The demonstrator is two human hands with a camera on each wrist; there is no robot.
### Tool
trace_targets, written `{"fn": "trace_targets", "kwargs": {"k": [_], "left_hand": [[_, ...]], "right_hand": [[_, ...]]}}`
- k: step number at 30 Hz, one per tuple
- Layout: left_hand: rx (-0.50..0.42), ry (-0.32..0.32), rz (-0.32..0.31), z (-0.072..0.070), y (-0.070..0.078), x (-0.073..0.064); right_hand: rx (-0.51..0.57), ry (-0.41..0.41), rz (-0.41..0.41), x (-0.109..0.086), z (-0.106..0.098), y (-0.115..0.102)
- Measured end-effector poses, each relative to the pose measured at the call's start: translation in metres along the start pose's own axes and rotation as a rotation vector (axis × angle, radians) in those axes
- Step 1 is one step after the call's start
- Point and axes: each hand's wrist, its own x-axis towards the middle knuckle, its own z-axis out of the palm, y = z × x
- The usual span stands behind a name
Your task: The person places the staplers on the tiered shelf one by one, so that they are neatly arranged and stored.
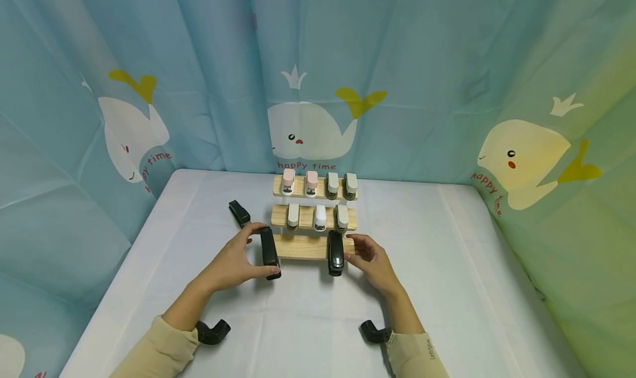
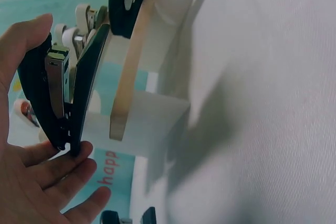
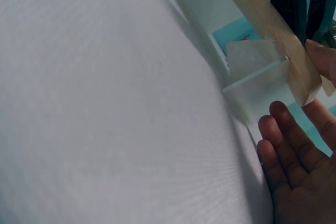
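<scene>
In the head view, my left hand (image 1: 231, 262) pinches a black stapler (image 1: 269, 254) between thumb and fingers, at the left end of the bottom wooden shelf (image 1: 303, 248). The left wrist view shows this stapler (image 2: 35, 90) with its arm spread from its base, above the tabletop. A second black stapler (image 1: 335, 254) stands on the shelf's right part. Beside it, my right hand (image 1: 376, 266) grips the shelf's right end. Up close, the right thumb (image 3: 323, 59) lies on the wooden board (image 3: 296, 64) next to the stapler, with a finger under the edge.
Small staplers fill the upper tiers: pink ones (image 1: 311, 184) and grey ones at the top, a white one (image 1: 320, 218) between beige ones in the middle. Another black stapler (image 1: 239, 213) lies left of the rack on the white tablecloth (image 1: 422, 245). A whale-print curtain (image 1: 427, 129) hangs behind.
</scene>
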Motion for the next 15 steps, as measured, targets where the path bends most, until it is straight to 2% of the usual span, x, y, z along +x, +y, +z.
{"fn": "trace_targets", "kwargs": {"k": [7, 15], "left_hand": [[0.0, -0.009, 0.012, 0.007, 0.008, 0.0], [0.05, -0.005, 0.009, 0.017, 0.013, 0.0]], "right_hand": [[0.003, 0.0, -0.003, -0.001, 0.0, 0.0], [-0.004, 0.004, 0.003, 0.0, 0.0, 0.0]]}}
